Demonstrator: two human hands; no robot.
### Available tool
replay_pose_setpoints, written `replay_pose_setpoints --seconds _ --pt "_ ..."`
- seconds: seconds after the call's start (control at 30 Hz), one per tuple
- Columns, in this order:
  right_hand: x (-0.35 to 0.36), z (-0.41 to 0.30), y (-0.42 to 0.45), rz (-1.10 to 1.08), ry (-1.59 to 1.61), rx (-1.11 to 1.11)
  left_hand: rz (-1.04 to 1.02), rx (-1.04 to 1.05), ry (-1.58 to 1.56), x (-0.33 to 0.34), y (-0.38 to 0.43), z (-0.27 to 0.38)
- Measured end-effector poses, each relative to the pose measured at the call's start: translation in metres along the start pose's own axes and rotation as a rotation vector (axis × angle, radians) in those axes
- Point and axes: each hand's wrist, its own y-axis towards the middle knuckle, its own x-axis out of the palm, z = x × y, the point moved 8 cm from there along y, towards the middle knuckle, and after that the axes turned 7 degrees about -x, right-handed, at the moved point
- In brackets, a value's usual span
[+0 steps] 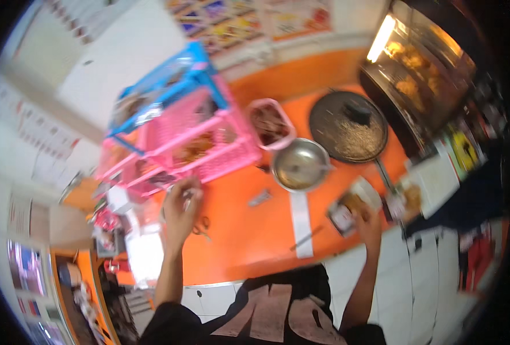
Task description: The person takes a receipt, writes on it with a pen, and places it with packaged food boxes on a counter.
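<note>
My left hand [183, 205] is raised in front of the pink plastic basket [203, 170], fingers bent; blur hides whether anything is in them. Just below it, scissors [202, 227] lie on the orange counter [242, 241]. My right hand [369, 220] is at a small open food box [343, 214] with browned food inside, its fingers at the box's right part; whether they grip the box or the food is unclear. A thin dark stick-like utensil [306, 238] lies across a white paper strip [300, 215]. Behind it stands a metal bowl [300, 164].
A blue basket [203, 64] tops the pink ones. A pink tub [270, 123] of dark food stands near a round dark pan [345, 125] with crumb-like bits, its handle pointing toward me. Another food packet [403, 202] lies at right, below a lit food display case [419, 64]. A small packet [260, 197] lies mid-counter.
</note>
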Motion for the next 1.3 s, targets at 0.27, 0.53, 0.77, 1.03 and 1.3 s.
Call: replay_pose_setpoints --seconds 0.27,0.53,0.77,1.03,1.3 --pt "0.094 -0.004 -0.099 -0.416 0.148 0.235 0.357 0.457 0.513 -0.115 0.127 0.124" --pt "0.104 -0.011 -0.115 -0.515 0.128 0.229 0.16 0.279 0.523 -0.106 0.202 0.131" --pt "0.077 -0.003 -0.1 -0.423 0.024 0.192 0.309 0.438 0.73 -0.121 0.225 0.149" --pt "0.062 0.004 -0.1 -0.347 0.007 0.164 0.211 0.409 0.937 -0.12 0.258 0.13" --pt "0.058 0.008 -0.124 -0.327 -0.146 0.112 0.275 0.259 1.148 -0.146 0.273 0.116"
